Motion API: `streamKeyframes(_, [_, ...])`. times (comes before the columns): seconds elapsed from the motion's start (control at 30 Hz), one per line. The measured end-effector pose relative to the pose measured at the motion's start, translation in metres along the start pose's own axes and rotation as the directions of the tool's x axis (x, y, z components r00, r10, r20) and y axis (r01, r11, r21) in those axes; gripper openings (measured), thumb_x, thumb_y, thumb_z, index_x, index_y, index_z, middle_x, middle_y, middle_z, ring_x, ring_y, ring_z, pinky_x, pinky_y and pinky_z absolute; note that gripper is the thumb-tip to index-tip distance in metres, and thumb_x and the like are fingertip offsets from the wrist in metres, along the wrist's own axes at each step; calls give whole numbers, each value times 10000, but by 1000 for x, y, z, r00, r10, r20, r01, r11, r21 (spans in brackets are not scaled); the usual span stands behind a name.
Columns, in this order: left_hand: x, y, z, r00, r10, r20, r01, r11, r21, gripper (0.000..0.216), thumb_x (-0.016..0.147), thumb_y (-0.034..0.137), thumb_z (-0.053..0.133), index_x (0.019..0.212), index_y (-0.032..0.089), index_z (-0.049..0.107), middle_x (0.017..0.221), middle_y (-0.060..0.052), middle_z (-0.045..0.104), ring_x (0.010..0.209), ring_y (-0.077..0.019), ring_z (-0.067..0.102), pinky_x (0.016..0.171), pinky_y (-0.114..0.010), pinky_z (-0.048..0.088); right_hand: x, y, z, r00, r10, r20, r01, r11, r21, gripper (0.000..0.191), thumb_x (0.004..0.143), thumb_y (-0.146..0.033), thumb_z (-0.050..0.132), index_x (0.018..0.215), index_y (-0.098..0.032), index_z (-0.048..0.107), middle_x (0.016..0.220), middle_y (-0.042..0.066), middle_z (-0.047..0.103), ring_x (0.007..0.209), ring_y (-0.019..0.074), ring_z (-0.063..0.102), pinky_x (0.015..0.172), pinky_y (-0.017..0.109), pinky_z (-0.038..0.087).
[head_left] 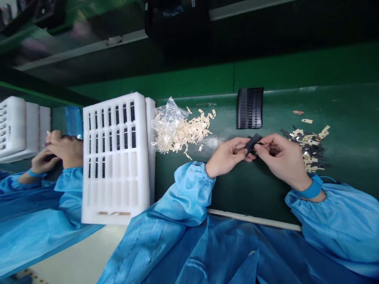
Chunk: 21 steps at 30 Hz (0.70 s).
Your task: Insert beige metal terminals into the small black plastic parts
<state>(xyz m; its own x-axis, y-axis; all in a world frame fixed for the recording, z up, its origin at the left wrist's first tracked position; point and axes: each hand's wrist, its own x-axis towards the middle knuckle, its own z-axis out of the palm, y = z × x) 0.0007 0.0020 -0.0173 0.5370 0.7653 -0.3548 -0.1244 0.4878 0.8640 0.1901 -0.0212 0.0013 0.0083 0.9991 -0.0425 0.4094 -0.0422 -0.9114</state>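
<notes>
My left hand point(226, 156) and my right hand point(281, 156) meet over the green work surface point(254, 189). Together they pinch a small flat black part point(253, 142), held tilted between the fingertips of both hands. Whether a cream tab is on the part I cannot tell. My right wrist wears a blue strap point(312, 188). A pile of cream tabs point(185, 130) spills from a clear plastic bag point(167, 114) left of my left hand. A row of black parts point(250, 107) lies just beyond my hands.
A white foam tray point(115, 189) with slots, several of them holding black parts, stands at the left. A mixed heap of black parts and cream tabs point(310, 148) lies at the right. A co-worker's hands point(60, 152) work at far left beside more white trays point(17, 126).
</notes>
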Motion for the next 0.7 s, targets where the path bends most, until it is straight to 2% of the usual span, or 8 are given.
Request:
streamKeyframes(0.23, [0,3,3,1000,11,-8,-11,1000,-25,379,889,302,753,1208,134,638,1062,-113,771,842,-153,760,832,-285,620,0,2,1,1000,-20,4,20,1000,-7,110,893,-281,699,848,-209,630,679,-14,657,550,114,609,493,226,449])
streamKeyframes(0.7, [0,2,5,999,27,-25,-27,1000,-3,351,897,258,726,1210,126,638,1043,-110,774,862,-168,765,876,-320,620,-2,3,2,1000,-17,-12,17,999,-40,107,898,-283,701,855,-211,634,682,-14,663,553,119,609,499,233,457])
